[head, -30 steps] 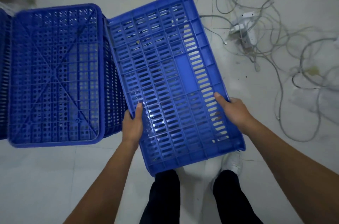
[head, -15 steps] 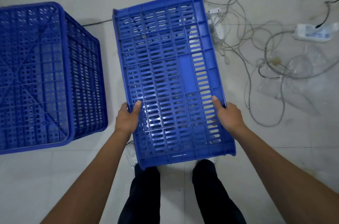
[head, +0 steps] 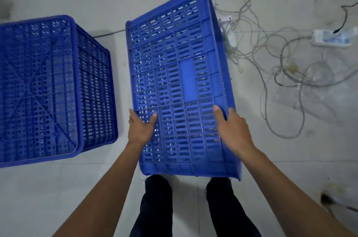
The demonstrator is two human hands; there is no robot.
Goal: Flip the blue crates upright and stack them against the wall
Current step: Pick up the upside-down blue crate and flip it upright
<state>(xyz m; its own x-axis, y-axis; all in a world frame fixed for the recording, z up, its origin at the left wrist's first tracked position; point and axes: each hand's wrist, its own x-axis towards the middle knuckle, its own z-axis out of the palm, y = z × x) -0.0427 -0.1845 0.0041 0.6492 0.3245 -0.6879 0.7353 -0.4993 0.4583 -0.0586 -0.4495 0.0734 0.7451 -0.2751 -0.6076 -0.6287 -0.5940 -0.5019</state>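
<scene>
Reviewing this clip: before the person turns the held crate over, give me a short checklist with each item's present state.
1. Both hands on the held crate: ok. The left hand grips its left edge, the right hand its right edge.
2. Crate clear of the floor: ok, it is held above the person's feet.
3. Crate upright: not ok, its slotted underside faces the camera.
4. Gap to the second crate: ok, bare floor shows between them.
5. Cables out of the way: not ok, loose loops lie on the floor right beside the held crate's right edge.
6. Wall spot free: cannot tell, no wall in view.
</scene>
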